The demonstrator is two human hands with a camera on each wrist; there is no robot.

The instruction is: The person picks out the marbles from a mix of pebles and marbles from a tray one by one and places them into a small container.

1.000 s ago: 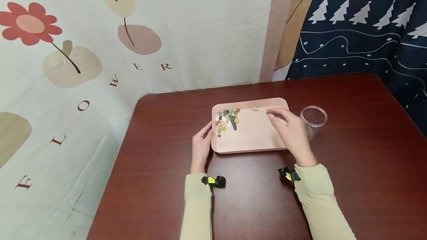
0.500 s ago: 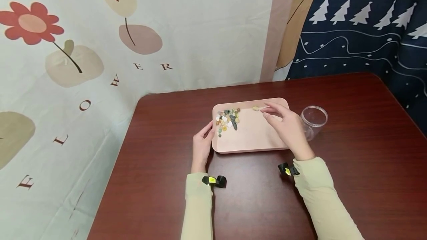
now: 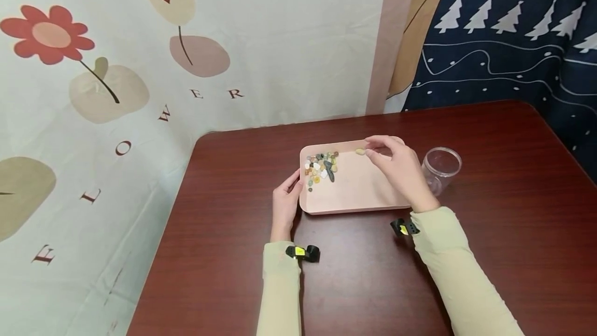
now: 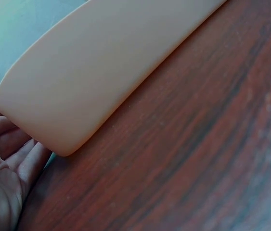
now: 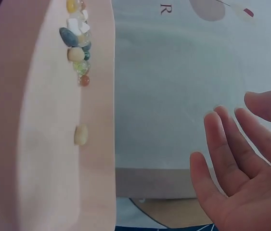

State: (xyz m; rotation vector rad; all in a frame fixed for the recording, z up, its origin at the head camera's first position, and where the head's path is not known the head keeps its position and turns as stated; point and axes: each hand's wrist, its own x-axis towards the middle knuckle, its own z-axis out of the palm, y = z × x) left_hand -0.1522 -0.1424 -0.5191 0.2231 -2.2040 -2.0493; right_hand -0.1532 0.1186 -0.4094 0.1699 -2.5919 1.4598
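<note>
A shallow pink tray [image 3: 354,193] sits on the table, with a cluster of small coloured pebbles [image 3: 317,169] at its left end. One pale yellow pebble [image 3: 360,151], also seen as a cream pebble [image 5: 81,135] in the right wrist view, lies alone by the far wall. My right hand [image 3: 396,162] hovers over the tray's right part, thumb and index fingertips just right of that pebble. In the right wrist view its fingers are apart, holding nothing. My left hand [image 3: 284,204] rests against the tray's left end, fingers [image 4: 29,159] extended along the outside wall.
A clear plastic cup [image 3: 440,167] stands close to the tray's right end, partly behind my right hand. Dark red wood shows around the tray on the table [image 3: 354,274]. A printed curtain [image 3: 298,40] hangs behind the far edge.
My right hand has moved left and farther across the tray, its fingertips coming close to the lone pebble. The left hand and the tray have stayed in place.
</note>
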